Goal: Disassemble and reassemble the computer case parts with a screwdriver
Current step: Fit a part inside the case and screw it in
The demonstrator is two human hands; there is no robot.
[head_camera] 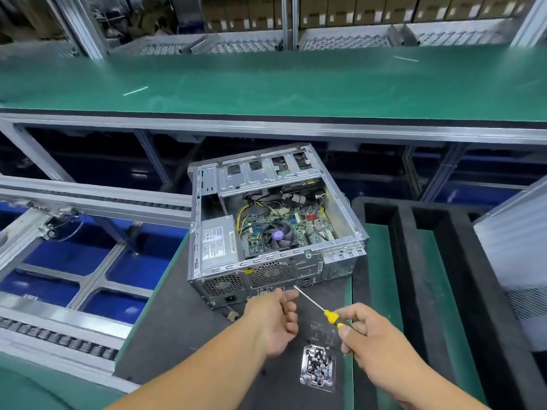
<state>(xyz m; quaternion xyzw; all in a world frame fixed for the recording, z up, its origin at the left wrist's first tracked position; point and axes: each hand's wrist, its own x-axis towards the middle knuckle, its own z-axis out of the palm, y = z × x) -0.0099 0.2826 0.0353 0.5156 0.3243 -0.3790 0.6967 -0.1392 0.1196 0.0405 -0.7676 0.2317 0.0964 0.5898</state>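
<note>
There is one open computer case [275,229], one screwdriver [321,307] with a yellow handle and one clear tray [317,367] of small screws. Two hands are visible, left hand [273,319] and right hand [374,340].

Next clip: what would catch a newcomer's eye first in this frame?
The open case at centre, its side panel off, showing the fan and green board. Just in front, the right hand grips a yellow-handled screwdriver, tip at the case's rear panel, with the left hand beside its shaft. A clear tray of screws lies between the hands.
</note>
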